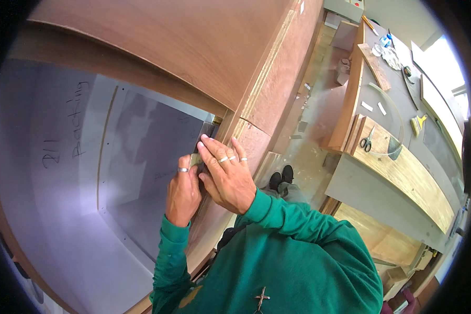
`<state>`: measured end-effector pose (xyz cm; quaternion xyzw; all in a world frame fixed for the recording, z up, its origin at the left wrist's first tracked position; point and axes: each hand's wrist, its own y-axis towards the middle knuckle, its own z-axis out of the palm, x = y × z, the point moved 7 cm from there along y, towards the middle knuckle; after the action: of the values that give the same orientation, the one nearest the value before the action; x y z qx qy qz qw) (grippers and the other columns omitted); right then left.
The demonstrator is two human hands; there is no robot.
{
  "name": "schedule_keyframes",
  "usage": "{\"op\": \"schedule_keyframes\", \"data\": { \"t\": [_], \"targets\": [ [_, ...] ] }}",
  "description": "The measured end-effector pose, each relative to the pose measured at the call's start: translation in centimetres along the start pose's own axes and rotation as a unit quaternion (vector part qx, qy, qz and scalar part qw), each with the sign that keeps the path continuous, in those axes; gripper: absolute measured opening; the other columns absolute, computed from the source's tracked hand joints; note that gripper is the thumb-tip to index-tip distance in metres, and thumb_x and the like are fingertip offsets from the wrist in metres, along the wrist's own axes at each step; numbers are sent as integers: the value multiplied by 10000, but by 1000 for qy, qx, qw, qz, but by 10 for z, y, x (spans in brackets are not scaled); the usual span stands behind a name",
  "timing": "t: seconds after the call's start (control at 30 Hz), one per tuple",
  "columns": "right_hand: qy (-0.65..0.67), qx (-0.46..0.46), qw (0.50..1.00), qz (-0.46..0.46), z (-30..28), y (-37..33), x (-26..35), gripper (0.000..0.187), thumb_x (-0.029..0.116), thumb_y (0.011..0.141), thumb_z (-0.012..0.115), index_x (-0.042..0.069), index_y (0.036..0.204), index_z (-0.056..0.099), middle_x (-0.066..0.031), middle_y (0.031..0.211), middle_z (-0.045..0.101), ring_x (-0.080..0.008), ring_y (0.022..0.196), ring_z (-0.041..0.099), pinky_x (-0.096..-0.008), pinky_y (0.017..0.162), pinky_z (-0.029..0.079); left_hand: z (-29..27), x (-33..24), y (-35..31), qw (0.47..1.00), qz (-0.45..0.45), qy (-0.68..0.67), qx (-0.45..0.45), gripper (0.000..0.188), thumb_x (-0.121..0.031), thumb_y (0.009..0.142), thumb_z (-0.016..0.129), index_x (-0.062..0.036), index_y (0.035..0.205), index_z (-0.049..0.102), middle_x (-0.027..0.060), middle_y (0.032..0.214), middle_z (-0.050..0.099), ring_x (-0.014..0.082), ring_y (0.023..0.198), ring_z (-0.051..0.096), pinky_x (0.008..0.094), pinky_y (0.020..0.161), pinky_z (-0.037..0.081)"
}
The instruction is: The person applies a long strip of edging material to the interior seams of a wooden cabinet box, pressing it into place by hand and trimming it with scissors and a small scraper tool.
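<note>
My left hand [183, 191] is closed, thumb and finger pinching a small yellowish piece [195, 159] against the front edge of a wooden cabinet [230, 125]. I cannot tell what kind of piece it is. My right hand [227, 175] lies over the same edge with its fingers stretched out, its fingertips close to the piece and to a dark strip [208, 130] along the opening. Both hands wear rings. Beside them the cabinet interior [68, 183] is grey-white, with handwriting on one panel. Part of the edge is hidden under my fingers.
On the right, a curved workbench [345, 133] carries scissors [367, 141], a yellow-handled brush [417, 124], white gloves [390, 56] and a clear curved strip [402, 118]. Scraps lie on the floor [303, 141] between cabinet and bench. My shoes [281, 178] stand there too.
</note>
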<state>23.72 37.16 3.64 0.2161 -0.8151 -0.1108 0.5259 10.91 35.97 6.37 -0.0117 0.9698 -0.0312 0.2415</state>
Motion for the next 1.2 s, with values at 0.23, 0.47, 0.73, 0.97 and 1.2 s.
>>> {"op": "schedule_keyframes", "data": {
  "t": [0.23,0.47,0.73,0.97,1.2],
  "targets": [
    [-28,-13,1000,-4,-3,5,3,662,166,856,694,13,1461,474,-148,1485,491,-292,1357,491,-572,1185,257,3,-2,1,999,0,33,5,283,-63,1008,506,-46,1279,430,334,890,647,544,835,610,612,650,435],
    [-13,-21,1000,2,-3,8,2,618,145,863,679,12,1438,497,-153,1448,517,-293,1302,537,-579,1166,283,-6,-16,2,994,1,111,12,254,-77,1007,515,-37,1244,431,313,864,653,521,785,620,607,631,441],
    [8,-15,1000,13,-6,12,-3,593,128,869,658,8,1429,504,-163,1424,533,-308,1274,550,-582,1158,294,-5,-21,7,990,-4,140,26,242,-99,1012,518,-37,1224,421,294,837,658,500,748,632,605,611,455],
    [20,-10,1000,18,-7,13,-5,610,119,845,658,4,1425,506,-153,1403,552,-314,1255,563,-583,1159,296,-9,-25,7,990,-4,140,30,231,-92,1005,522,-30,1201,419,289,826,653,502,739,626,600,600,459],
    [33,-8,999,16,-9,16,-8,613,114,846,653,6,1429,500,-150,1391,556,-317,1254,559,-587,1163,292,-12,-33,8,988,-8,153,19,211,-96,1008,512,-24,1188,430,290,834,645,506,753,619,608,618,456]
  ]
}}
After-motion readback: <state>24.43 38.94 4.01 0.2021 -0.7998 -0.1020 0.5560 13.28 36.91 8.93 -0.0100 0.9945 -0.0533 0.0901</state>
